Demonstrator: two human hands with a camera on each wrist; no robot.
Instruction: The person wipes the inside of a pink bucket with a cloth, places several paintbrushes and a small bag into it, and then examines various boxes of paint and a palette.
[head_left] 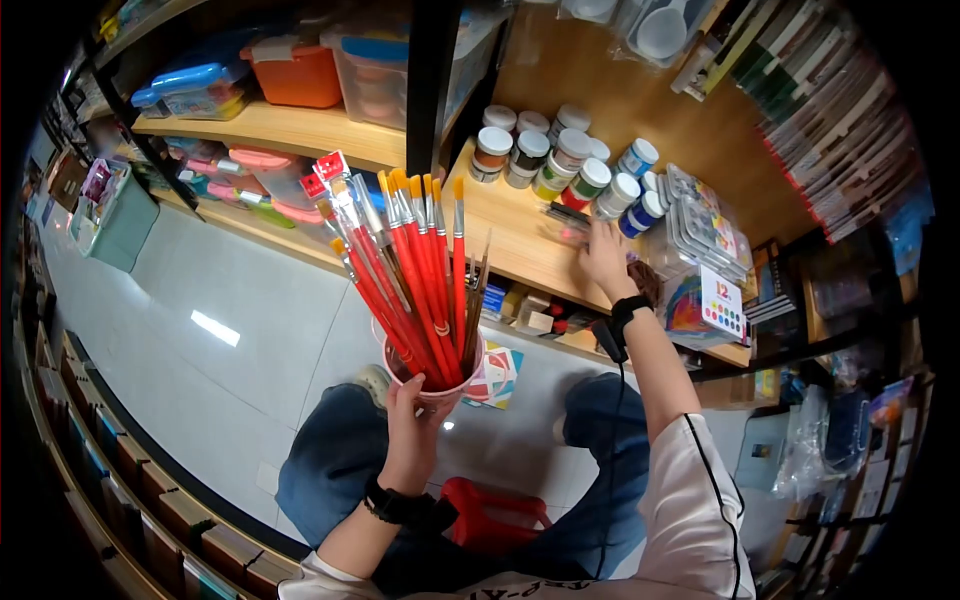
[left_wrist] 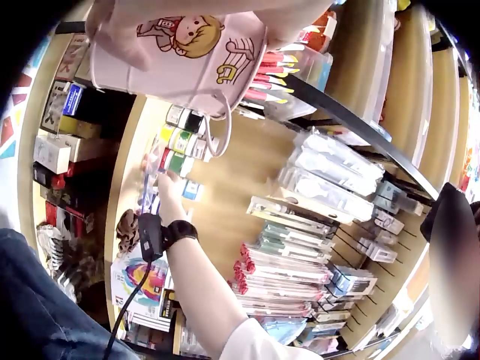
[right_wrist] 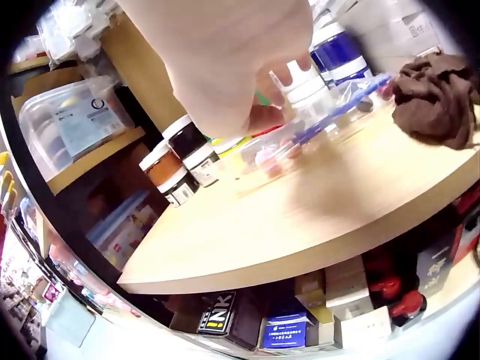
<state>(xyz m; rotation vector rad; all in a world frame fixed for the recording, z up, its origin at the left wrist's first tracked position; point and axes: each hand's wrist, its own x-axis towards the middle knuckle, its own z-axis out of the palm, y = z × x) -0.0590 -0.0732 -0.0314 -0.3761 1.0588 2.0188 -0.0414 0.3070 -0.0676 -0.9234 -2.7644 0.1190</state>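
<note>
My left hand [head_left: 412, 430] grips a small pink bucket [head_left: 436, 398] from its near side, and many paintbrushes [head_left: 425, 270], mostly with red handles, stand up out of it. In the left wrist view the bucket [left_wrist: 180, 64] shows a cartoon figure, and its thin handle hangs down. Over the wooden shelf my right hand [head_left: 605, 258] reaches down in front of the paint jars. In the right wrist view its curled fingers pinch a clear plastic packet [right_wrist: 271, 156] with a long blue strip [right_wrist: 341, 111], low over the shelf top. The hand covers part of the jars behind.
Several white-lidded paint jars [head_left: 530, 150] stand on the wooden shelf [head_left: 500, 215]. Clear plastic cases [head_left: 700, 225] are stacked at its right, and a brown cloth [right_wrist: 436, 99] lies near its edge. Small boxes [right_wrist: 289, 330] fill the level below. A red stool [head_left: 495, 512] is between the legs.
</note>
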